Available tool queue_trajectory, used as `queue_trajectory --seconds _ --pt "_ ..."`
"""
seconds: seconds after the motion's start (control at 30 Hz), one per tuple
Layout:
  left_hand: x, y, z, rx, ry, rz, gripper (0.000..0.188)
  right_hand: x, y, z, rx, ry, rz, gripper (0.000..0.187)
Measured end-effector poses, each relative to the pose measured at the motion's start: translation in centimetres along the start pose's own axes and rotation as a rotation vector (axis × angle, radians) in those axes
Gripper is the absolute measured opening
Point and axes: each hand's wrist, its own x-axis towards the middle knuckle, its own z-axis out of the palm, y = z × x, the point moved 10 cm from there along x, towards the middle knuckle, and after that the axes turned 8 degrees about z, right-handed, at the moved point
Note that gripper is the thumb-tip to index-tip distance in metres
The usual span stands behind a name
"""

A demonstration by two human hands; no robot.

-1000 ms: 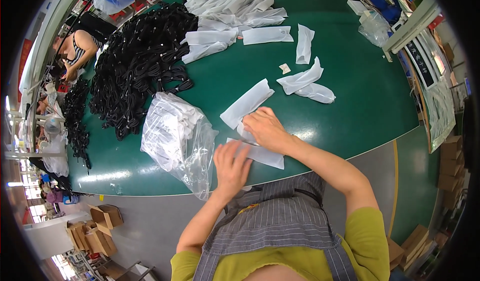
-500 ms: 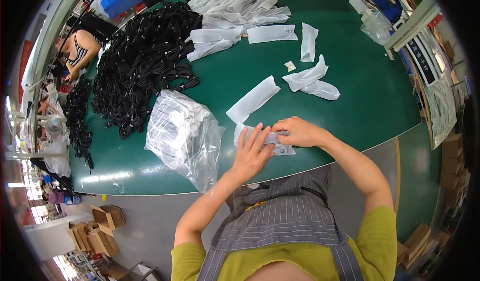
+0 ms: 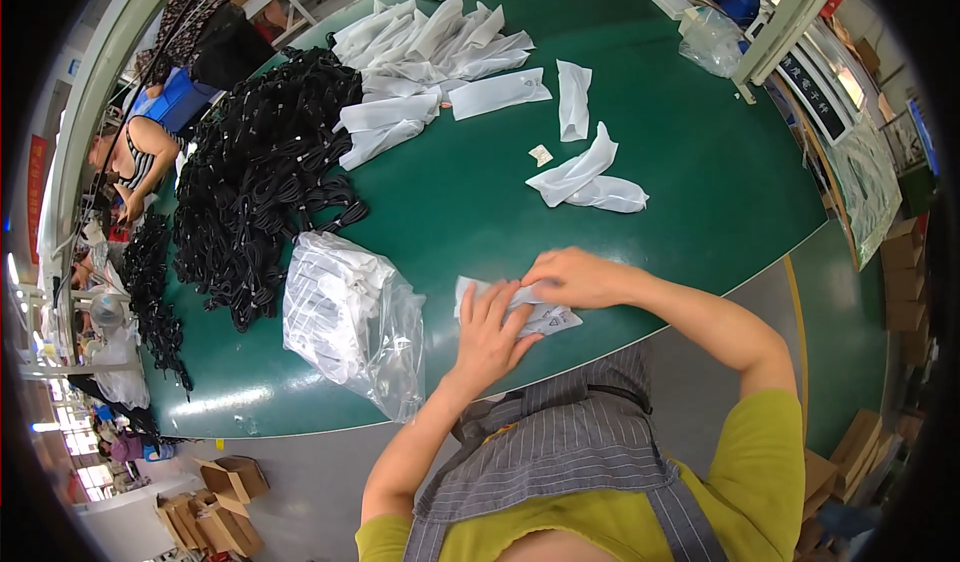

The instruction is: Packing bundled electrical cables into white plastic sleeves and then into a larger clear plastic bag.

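Observation:
A flat white translucent bag (image 3: 552, 320) with small dark print lies near the table's front edge under both my hands. My left hand (image 3: 488, 332) rests palm down on it, fingers spread. At its far side my right hand (image 3: 575, 278), slightly blurred, has its fingers curled together on the bag; their tips are partly hidden. Left of my hands stands a clear plastic bag (image 3: 392, 337) stuffed with white material. Beyond them, two filled white bags (image 3: 608, 195) lie crossed, beside a small pale packet (image 3: 541, 155).
Bundled black cables (image 3: 255, 152) are heaped on the green table (image 3: 700, 172) at left. A pile of white bags (image 3: 430, 47) lies at the back, with single ones (image 3: 574, 102) nearby. Another person (image 3: 148, 157) sits beyond the left edge. Cardboard boxes (image 3: 235, 482) stand on the floor.
The view has shifted, and table items appear farther left. The separate white bag beyond my hands no longer lies there. My right hand has moved slightly along the bag under my hands.

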Motion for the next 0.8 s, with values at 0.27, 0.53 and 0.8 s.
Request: queue_trajectory --seconds 0.27,0.53,0.8 --pt "3.6 4.0 3.7 -0.178 -0.097 0.106 0.072 -5.3 5.2 -8.7 -0.382 0.542 0.222 0.031" --pt "4.4 4.4 4.7 -0.15 -0.128 0.121 0.077 -1.9 5.6 -13.2 -0.099 0.697 0.34 0.04" --pt "2.1 3.1 2.3 -0.124 -0.22 0.087 0.089 2.6 5.2 -13.2 -0.363 0.647 0.136 0.026"
